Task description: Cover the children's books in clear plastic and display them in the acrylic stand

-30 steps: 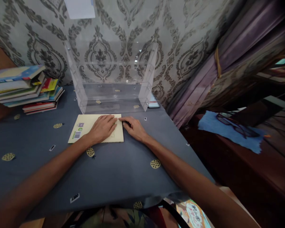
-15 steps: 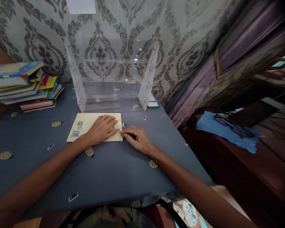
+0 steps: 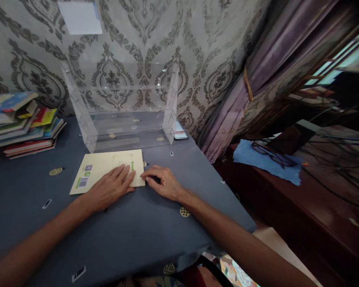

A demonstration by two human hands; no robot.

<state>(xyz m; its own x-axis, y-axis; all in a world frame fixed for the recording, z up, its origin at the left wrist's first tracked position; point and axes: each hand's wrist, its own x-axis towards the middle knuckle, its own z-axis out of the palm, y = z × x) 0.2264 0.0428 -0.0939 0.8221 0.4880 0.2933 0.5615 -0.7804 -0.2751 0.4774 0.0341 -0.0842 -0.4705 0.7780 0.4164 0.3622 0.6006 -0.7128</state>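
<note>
A thin cream-coloured book (image 3: 98,169) lies closed on the table, its printed cover with a barcode and small labels facing up. My left hand (image 3: 110,187) rests flat over its lower right part, fingers stretched out. At the right edge of the book is my right hand (image 3: 164,184), its fingers bent and the thumb and forefinger tips brought together on that edge. How firmly they pinch cannot be made out. Just behind the book stands a clear plastic rack (image 3: 91,139) with tiered shelves.
Stacked books (image 3: 24,123) are at the left. The table wears a dark blue cloth (image 3: 155,231) with pineapple prints. A small pale object (image 3: 180,130), partly pixelated, lies beside the rack. To the right, glasses (image 3: 273,153) lie on a blue cloth (image 3: 245,155) near cables and a purple curtain (image 3: 227,115).
The view has shifted, moving the scene left and down. My left hand has slid toward the book's near edge, uncovering more print. My right hand stays at the right edge.
</note>
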